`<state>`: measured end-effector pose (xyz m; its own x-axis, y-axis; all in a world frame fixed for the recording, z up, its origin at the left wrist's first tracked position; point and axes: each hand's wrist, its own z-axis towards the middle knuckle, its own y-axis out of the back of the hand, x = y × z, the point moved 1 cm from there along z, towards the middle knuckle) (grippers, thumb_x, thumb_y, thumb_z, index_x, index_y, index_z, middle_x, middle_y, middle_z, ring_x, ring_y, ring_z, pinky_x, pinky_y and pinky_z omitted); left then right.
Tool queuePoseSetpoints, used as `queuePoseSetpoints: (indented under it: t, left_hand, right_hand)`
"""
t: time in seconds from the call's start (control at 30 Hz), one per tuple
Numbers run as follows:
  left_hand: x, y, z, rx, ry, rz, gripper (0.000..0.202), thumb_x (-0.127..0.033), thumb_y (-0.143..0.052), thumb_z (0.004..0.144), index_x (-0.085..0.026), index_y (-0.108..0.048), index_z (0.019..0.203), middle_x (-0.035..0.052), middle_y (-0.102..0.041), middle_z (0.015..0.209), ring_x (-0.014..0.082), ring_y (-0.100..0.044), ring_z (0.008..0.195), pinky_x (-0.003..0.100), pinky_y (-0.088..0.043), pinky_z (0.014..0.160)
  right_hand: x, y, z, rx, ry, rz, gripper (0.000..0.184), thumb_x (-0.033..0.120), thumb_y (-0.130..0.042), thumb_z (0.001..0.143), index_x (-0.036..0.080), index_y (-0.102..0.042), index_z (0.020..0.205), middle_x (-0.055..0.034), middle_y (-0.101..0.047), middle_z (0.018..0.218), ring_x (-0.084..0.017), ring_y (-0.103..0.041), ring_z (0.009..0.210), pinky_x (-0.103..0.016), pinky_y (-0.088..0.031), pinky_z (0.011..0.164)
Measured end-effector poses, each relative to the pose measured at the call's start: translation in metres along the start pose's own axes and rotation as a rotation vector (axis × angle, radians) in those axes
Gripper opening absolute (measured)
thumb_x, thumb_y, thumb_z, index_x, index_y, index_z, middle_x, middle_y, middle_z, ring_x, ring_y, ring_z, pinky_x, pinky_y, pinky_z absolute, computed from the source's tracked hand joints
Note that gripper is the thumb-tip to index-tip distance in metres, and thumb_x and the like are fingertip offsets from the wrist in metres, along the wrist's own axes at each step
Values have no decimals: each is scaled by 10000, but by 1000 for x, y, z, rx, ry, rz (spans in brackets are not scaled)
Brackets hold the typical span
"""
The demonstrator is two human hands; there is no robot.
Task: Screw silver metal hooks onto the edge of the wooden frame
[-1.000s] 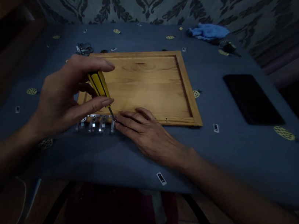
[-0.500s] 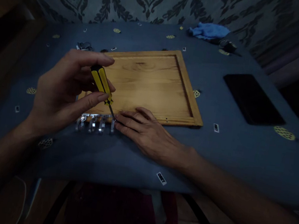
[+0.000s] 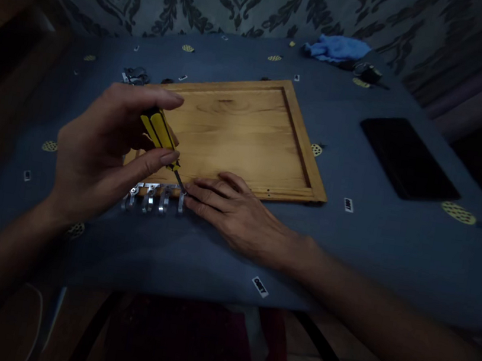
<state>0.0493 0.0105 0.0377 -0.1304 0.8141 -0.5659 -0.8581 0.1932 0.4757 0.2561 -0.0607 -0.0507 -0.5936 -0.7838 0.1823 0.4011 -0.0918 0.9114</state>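
My left hand (image 3: 107, 144) grips a yellow and black screwdriver (image 3: 158, 130) by its handle, thumb on one side and fingers on the other. The screwdriver slants, its tip down at the right end of a metal hook rail (image 3: 151, 186) with several curved hooks. That rail lies along the near edge of a framed wooden board (image 3: 239, 126). Beside the screwdriver tip, my right hand (image 3: 236, 215) lies flat, fingers stretched over the board's near edge and touching the rail's right end. The screw under the tip is too small to make out.
A dark phone-like slab (image 3: 409, 159) rests on the blue patterned tablecloth (image 3: 373, 259) at the right. At the back lie a blue cloth (image 3: 338, 49) and a small dark object (image 3: 368, 73). More metal pieces (image 3: 135, 75) sit behind my left hand.
The screwdriver handle has turned and tipped slightly to the left in my left hand. My right hand and the board have stayed in place.
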Motion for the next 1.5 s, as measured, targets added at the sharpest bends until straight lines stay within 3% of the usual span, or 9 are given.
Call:
queuePoseSetpoints:
  t: [0.13,0.43,0.53,0.67,0.77,0.93,1.0,1.07,1.5]
  left_hand:
    - [0,-1,0,30,49,-64,548,-81,-775,819,-360,-690,1283,17,-677,1166,190,-748,923,352,-697,826]
    - [8,-1,-1,-31,-73,16,561,-198,-877,748,-352,-711,1262,9,-710,1145,234,-698,1067,256,-660,636]
    - [9,0,2,-21,-98,3,529,-195,-855,775,-360,-712,1257,1,-720,1151,220,-727,1021,285,-688,721]
    - [14,3,4,128,-88,-82,615,-24,-773,813,-310,-639,1341,-14,-704,1198,150,-751,967,250,-671,889]
    - [17,5,5,169,-105,-103,667,21,-775,796,-297,-609,1358,-23,-703,1165,125,-746,984,210,-658,893]
    - [20,10,8,37,-120,-108,597,11,-754,823,-298,-636,1319,-19,-663,1180,119,-735,975,227,-676,878]
    - [20,11,8,144,-200,-112,675,-40,-820,781,-298,-605,1366,-18,-650,1225,130,-740,998,205,-682,865]
    - [20,13,8,47,-98,-58,624,4,-767,816,-283,-617,1349,-8,-643,1246,115,-737,985,216,-679,882]
    - [22,5,3,60,-53,-33,621,-53,-828,776,-278,-635,1322,25,-650,1119,138,-750,930,218,-690,762]
  right_hand:
    - [1,1,0,12,-11,7,413,107,-439,1027,145,-563,1418,-123,-615,1467,-259,-532,1381,-524,-402,1132]
    - [0,-1,-2,21,-19,-4,413,121,-465,1027,153,-551,1430,-121,-600,1484,-258,-507,1411,-519,-390,1143]
    - [0,-1,-2,8,-10,-9,413,119,-464,1024,141,-547,1428,-114,-606,1480,-267,-515,1399,-507,-389,1140]
    - [0,-1,-1,3,0,-8,412,116,-433,1034,129,-542,1431,-114,-610,1476,-264,-515,1394,-496,-376,1145]
    - [0,0,-1,13,0,3,417,115,-424,1036,123,-535,1437,-120,-607,1477,-267,-511,1395,-503,-376,1140]
    - [0,-1,-3,0,1,10,403,126,-421,1042,126,-545,1425,-121,-616,1466,-262,-518,1386,-503,-377,1137]
    - [-1,-1,-3,4,1,4,396,135,-412,1050,134,-546,1423,-108,-615,1470,-257,-515,1392,-496,-368,1146]
    - [-1,-1,-3,4,2,-6,392,137,-404,1055,135,-548,1420,-101,-610,1477,-255,-515,1392,-487,-365,1148]
    - [0,0,-1,-4,-1,15,408,142,-411,1052,124,-538,1440,-116,-603,1483,-267,-524,1375,-500,-385,1123]
